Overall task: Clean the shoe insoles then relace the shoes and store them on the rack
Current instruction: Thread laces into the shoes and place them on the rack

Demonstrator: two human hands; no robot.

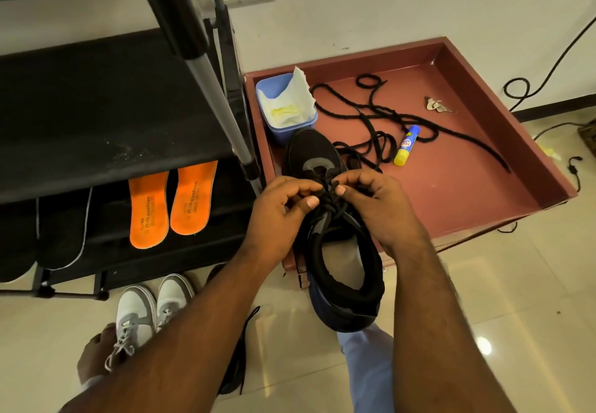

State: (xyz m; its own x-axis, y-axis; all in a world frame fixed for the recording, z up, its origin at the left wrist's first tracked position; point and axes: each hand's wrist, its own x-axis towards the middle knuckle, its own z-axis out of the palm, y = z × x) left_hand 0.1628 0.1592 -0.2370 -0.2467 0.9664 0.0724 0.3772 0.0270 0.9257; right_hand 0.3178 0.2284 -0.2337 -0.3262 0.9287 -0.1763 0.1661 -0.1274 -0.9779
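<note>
Black shoe [338, 219], its lace [327, 198] pinched by left hand [277, 216] and right hand [377, 206].

Red tray [503, 187] sitting on floor [483, 299], holding blue tub [283, 122], loose black lace [387, 116], glue stick [406, 145], keys [436, 105]. Rack shelf [106, 245] carrying orange insoles [169, 206]. White sneakers [151, 309] sitting on floor.

Two orange insoles [167, 204], two white sneakers [151, 309], one black shoe [335, 251], one glue stick [407, 145].
</note>
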